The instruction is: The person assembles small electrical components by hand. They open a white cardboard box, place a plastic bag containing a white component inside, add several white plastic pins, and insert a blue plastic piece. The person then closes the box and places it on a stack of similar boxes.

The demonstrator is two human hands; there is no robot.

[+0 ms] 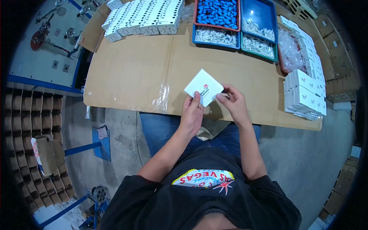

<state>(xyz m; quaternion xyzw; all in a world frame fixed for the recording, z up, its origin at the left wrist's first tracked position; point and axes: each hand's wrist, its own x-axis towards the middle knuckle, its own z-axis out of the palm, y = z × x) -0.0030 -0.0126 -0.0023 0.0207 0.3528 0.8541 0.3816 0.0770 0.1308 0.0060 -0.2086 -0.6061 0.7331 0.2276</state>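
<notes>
Cardboard-topped table (pixel 130 73) lies before me. Over its near side, my left hand (pixel 192 114) and right hand (pixel 234 102) pinch a square white carton (pixel 202 81), cornerwise, along its lower edges; a slackened thumb could let it slip.

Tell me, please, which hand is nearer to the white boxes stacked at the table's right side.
Right: the right hand is left of those stacked boxes; the left hand is farther left.

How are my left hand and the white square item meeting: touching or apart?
Touching. The head view shows it: your left hand's thumb lies over the near edge of the white square item, its tip on the printed face.
</notes>
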